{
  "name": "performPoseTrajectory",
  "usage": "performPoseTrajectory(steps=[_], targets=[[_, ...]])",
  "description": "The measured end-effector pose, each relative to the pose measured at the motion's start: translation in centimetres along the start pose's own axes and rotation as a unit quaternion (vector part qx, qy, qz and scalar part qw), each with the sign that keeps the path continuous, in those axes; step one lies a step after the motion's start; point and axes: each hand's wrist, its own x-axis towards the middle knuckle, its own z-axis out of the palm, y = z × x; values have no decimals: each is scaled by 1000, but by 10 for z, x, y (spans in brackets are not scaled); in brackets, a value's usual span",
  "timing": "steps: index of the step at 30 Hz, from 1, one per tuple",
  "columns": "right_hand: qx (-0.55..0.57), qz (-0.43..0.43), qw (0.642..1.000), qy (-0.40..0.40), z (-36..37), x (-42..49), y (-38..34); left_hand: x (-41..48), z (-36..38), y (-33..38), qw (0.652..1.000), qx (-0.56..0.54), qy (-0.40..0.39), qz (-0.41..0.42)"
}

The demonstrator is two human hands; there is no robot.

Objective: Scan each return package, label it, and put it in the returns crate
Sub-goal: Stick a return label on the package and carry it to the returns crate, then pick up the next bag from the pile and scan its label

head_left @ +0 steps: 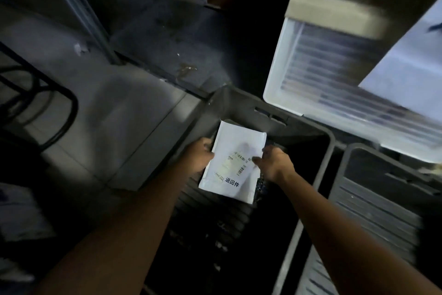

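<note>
Head view: dim light. Left hand (202, 152) grips the package's (236, 136) left edge and right hand (275, 163) pinches its right edge, thumb on top. White package sits between the hands, low inside the dark crate (331, 141), barcode label (239, 163) and return sticker (231, 182) facing up. Judged step: placing, with labelling apparently done. Next move calls for letting go with both hands and drawing them clear of the rim. Beyond the right hand is a pale bin (277, 74), and to its right a second grey crate (346, 158). Nothing blocks the drop.
</note>
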Motion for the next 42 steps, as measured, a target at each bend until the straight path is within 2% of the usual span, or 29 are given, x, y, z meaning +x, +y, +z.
performPoseTrajectory(steps=[6,12,17,21,26,32,37,42], targets=[[-33,-20,999,6,-151,-145,-94,-139,-111,141,999,-18,-10,35],[-57,-16,998,38,-336,-313,-190,-299,-230,313,984,117,-19,136],[-41,-33,994,95,-466,-449,-241,-414,-301,425,963,180,-43,194],[-36,-27,991,128,-533,-531,-255,-474,-329,494,959,137,-60,242],[-34,33,981,189,-587,-626,-233,-514,-322,556,934,136,-103,314],[-13,104,957,270,-614,-743,-185,-619,-287,629,880,190,-161,405],[-18,169,934,313,-612,-863,-126,-720,-229,651,827,223,-215,469],[0,232,910,344,-596,-989,-50,-846,-158,644,776,251,-260,516]])
